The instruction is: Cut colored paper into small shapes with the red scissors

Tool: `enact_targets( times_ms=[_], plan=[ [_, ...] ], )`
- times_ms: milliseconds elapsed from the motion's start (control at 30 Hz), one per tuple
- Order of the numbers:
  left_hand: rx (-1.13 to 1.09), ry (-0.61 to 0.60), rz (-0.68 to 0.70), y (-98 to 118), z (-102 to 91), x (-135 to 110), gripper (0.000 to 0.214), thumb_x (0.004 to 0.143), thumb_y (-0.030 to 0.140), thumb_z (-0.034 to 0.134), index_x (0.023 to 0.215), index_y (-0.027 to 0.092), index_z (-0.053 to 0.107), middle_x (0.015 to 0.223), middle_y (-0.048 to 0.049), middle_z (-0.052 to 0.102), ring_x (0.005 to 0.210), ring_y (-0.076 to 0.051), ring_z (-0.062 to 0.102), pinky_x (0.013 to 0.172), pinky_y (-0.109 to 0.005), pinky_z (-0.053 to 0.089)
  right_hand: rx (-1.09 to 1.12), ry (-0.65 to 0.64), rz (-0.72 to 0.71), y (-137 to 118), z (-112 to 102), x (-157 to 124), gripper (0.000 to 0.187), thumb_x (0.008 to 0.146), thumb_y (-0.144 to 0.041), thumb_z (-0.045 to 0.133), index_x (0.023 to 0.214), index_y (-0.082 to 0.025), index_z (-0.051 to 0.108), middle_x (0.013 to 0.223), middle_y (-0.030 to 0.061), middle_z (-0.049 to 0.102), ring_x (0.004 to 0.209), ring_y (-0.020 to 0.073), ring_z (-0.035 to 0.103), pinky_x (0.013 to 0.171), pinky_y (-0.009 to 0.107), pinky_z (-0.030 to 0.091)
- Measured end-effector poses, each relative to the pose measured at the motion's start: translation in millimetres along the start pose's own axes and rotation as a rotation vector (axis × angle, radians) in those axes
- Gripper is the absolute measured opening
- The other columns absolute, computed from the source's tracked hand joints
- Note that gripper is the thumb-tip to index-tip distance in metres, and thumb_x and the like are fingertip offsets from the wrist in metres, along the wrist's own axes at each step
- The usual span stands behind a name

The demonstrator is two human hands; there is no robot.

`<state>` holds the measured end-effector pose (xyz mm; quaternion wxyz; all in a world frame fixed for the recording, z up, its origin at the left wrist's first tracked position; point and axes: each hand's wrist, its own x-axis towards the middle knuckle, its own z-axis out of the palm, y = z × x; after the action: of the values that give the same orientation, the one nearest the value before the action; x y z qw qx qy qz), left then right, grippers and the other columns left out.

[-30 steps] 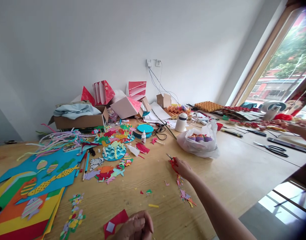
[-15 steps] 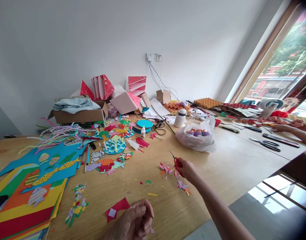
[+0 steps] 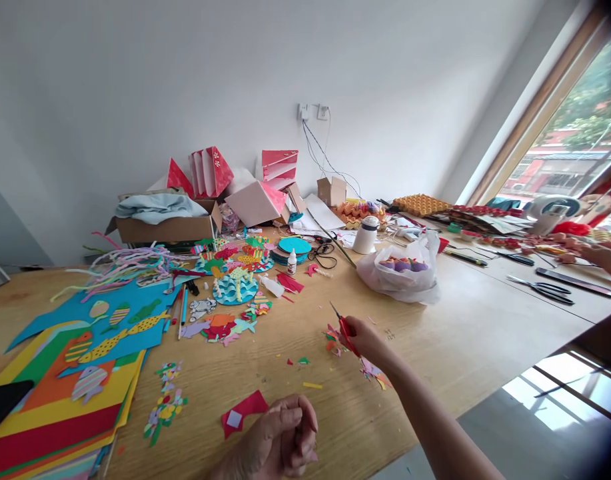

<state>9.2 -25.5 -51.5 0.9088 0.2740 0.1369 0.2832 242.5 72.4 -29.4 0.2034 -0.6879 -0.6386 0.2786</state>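
Note:
My right hand (image 3: 368, 339) grips red-handled scissors (image 3: 346, 333) over the table, their blades pointing up and to the left. The scissors are above or beside a pile of coloured paper scraps (image 3: 334, 341), and more scraps (image 3: 374, 373) lie under my wrist. My left hand (image 3: 285, 433) is at the front edge, its fingers curled in and the thumb bent over them. A bit of pink paper shows below its fingers; the inside of the grasp is hidden. Left of that hand lies a red paper piece (image 3: 252, 404) with a pale lilac square (image 3: 234, 419) on it.
Stacked coloured paper sheets (image 3: 60, 433) bear paper fish. Small cutouts (image 3: 165, 407), a blue wavy disc (image 3: 235, 290), a glue bottle (image 3: 292, 263) and a plastic bag (image 3: 400, 273) stand around. At right, another person's hand (image 3: 605, 257) is near black-handled scissors (image 3: 545, 289).
My right hand has moved slightly left with the scissors over the scraps. My left hand keeps its curled shape. The whole view has shifted a little.

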Motion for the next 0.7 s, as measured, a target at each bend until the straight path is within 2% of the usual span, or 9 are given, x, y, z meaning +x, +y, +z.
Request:
enact_targets(
  times_ms=[67,200,300,367,467,533,600,700],
  plan=[
    [0.010,0.025,0.017,1,1.6,-2,0.019,0.072,0.032,0.054,0.074,0.013,0.051,0.053,0.0024,0.044,0.041,-0.004,0.033,0.040,-0.018,0.017,0.160,-0.027,-0.021,-3,-7,-10,0.012,0.069,-0.025,0.056,0.064,-0.015,0.050,0.055,-0.0032,0.056,0.052,0.0107,0.052,0.049,0.022,0.038],
    [0.127,0.163,0.092,13,12.9,-3,0.020,0.072,0.033,0.054,0.073,0.015,0.049,0.055,0.0036,0.043,0.043,-0.004,0.033,0.040,-0.018,0.018,0.460,-0.117,-0.060,-8,-8,-30,0.013,0.067,-0.028,0.054,0.067,-0.018,0.046,0.052,-0.0043,0.055,0.043,0.0075,0.045,0.044,0.020,0.033],
    [0.474,0.331,0.160,28,22.8,8,0.015,0.070,0.027,0.055,0.075,0.014,0.050,0.056,0.0046,0.042,0.044,-0.004,0.034,0.040,-0.016,0.023,0.627,-0.160,-0.077,-13,2,-40,0.019,0.065,-0.032,0.056,0.070,-0.018,0.045,0.054,-0.0039,0.055,0.044,0.0072,0.044,0.046,0.020,0.034],
    [0.722,0.417,0.214,37,25.6,22,0.020,0.064,0.024,0.059,0.080,0.015,0.051,0.059,0.0052,0.042,0.045,-0.005,0.037,0.037,-0.016,0.025,0.708,-0.184,-0.082,-18,10,-44,0.022,0.064,-0.034,0.058,0.071,-0.018,0.045,0.055,-0.0037,0.055,0.045,0.0073,0.044,0.046,0.020,0.034],
    [0.885,0.501,0.281,44,22.1,48,0.031,0.064,0.021,0.057,0.094,0.019,0.049,0.074,0.0029,0.047,0.054,-0.007,0.044,0.041,-0.015,0.032,0.780,-0.218,-0.081,-27,22,-47,0.025,0.060,-0.035,0.063,0.067,-0.018,0.045,0.051,-0.0045,0.053,0.042,0.0070,0.042,0.044,0.020,0.032],
    [0.958,0.506,0.280,44,16.6,64,0.024,0.066,0.022,0.055,0.088,0.017,0.051,0.071,0.0028,0.048,0.056,-0.008,0.046,0.042,-0.016,0.033,0.805,-0.234,-0.082,-33,27,-49,0.026,0.058,-0.035,0.065,0.064,-0.017,0.046,0.048,-0.0053,0.052,0.041,0.0063,0.040,0.042,0.019,0.029],
    [0.990,0.517,0.266,42,10.6,75,0.009,0.065,0.020,0.055,0.072,0.016,0.052,0.059,0.0045,0.046,0.050,-0.008,0.044,0.042,-0.018,0.032,0.820,-0.238,-0.081,-36,31,-50,0.026,0.057,-0.034,0.066,0.063,-0.017,0.047,0.048,-0.0058,0.052,0.040,0.0056,0.039,0.041,0.018,0.027],
    [0.987,0.534,0.255,39,3.6,82,0.010,0.065,0.020,0.055,0.061,0.016,0.047,0.048,0.0065,0.042,0.042,-0.007,0.040,0.042,-0.019,0.031,0.826,-0.227,-0.066,-36,35,-51,0.026,0.056,-0.036,0.066,0.061,-0.017,0.049,0.046,-0.0061,0.051,0.038,0.0052,0.038,0.039,0.018,0.026]
  ],
)
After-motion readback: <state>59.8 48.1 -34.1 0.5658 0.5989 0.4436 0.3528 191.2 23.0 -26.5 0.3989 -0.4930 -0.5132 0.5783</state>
